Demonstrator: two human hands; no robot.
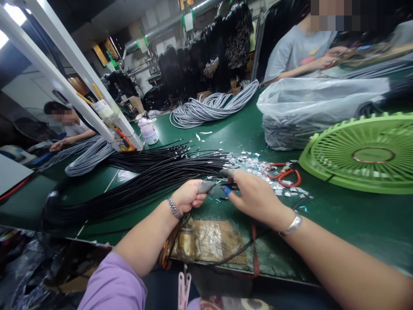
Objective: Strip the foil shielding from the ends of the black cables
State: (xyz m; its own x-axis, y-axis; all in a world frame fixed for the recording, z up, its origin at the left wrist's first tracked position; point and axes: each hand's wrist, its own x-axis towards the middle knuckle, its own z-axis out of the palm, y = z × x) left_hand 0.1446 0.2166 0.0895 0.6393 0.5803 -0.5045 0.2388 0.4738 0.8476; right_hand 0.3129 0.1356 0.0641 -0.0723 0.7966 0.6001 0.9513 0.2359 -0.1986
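Observation:
My left hand [190, 196] is closed in a pinch, with grey tape on its fingertip, gripping the end of a thin black cable [215, 186]. My right hand [253, 196] is closed too, a blue finger cover on one fingertip, pinching the same cable end just to the right. A big bundle of black cables [138, 181] lies on the green table [355, 219] and fans out to the left of both hands. Small silver foil scraps [258, 165] are scattered just beyond my right hand.
Red-handled scissors [285, 173] lie past the scraps. A green fan [364, 153] lies flat at right, a plastic bag of cables [309, 107] behind it. Grey cable coils [213, 105] sit at the back. Other people [300, 47] work across the table and at far left [69, 125].

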